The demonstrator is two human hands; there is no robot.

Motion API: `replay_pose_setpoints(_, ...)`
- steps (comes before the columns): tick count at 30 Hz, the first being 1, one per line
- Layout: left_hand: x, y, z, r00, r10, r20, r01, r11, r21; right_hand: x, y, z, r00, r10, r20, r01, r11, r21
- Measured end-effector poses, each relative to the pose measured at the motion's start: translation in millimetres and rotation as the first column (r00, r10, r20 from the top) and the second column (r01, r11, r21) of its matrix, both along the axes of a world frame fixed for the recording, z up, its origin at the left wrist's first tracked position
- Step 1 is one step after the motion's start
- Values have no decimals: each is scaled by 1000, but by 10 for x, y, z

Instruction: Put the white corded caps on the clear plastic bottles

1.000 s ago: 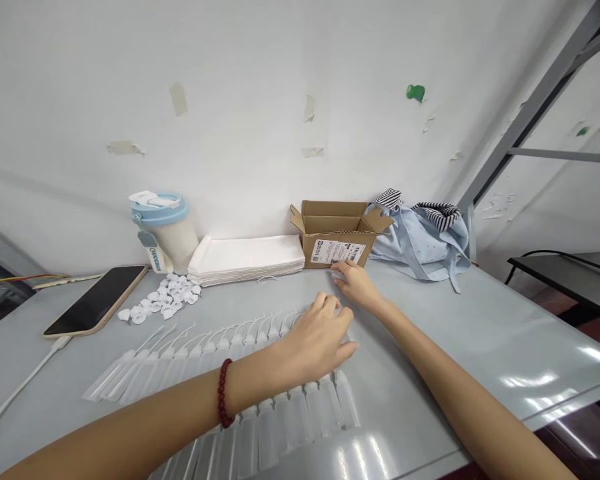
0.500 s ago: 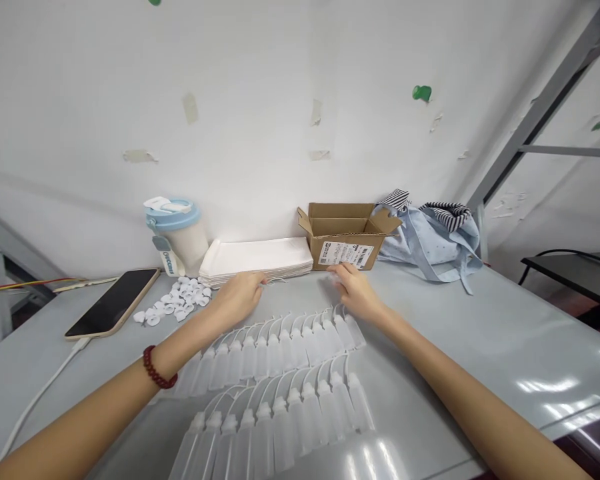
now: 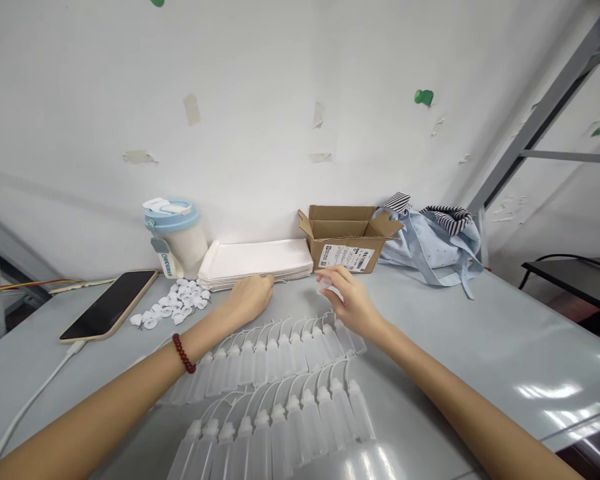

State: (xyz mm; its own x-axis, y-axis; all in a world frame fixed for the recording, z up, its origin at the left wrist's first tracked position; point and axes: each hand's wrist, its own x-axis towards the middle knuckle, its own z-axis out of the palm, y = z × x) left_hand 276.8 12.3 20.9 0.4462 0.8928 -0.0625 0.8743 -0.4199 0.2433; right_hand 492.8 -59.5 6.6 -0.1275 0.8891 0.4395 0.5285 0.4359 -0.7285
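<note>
My right hand (image 3: pixel 351 299) pinches a small translucent white piece (image 3: pixel 325 285) between thumb and fingers, just in front of the cardboard box. My left hand (image 3: pixel 250 297) is closed in front of a stack of white folded sheets (image 3: pixel 260 259); whatever it holds is hidden behind its fingers. Below both hands lie two rows of translucent plastic bottles (image 3: pixel 295 427) with thin curved tubes at their tops. My left forearm covers the left end of the far row. Left of my left hand is a pile of small white caps (image 3: pixel 176 301).
An open cardboard box (image 3: pixel 347 243) and a light blue cloth bag (image 3: pixel 430 243) stand against the wall. At the left are a lidded cup (image 3: pixel 183 243) and a phone (image 3: pixel 110 305) with its white cable (image 3: pixel 35 400). All rest on the grey table (image 3: pixel 480 353).
My right hand has shifted slightly left, and a translucent piece now shows in its fingers. My left hand has moved slightly right and turned, with its fingertips less visible.
</note>
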Motion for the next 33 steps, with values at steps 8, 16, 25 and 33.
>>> replay_pose_setpoints(8, -15, -232, 194, 933, 58, 355, 55, 952, -301, -123, -79, 93, 901, -79, -426, -73, 941, -329)
replay_pose_setpoints(16, -210, -829, 283, 699, 228, 677, 116, 899, -423, -399, -381, 212, 685, -2, -729, -394, 840, -372)
replay_pose_setpoints(25, -426, -1201, 103, 561, 358, 746, 63, 881, -470, -596, -594, 219, 730, 92, -678, -411, 851, -327)
replay_pose_setpoints(33, -422, -1293, 89, 429, 379, 820, 127, 873, -470, -614, -674, 145, 884, 147, -444, -276, 931, -240)
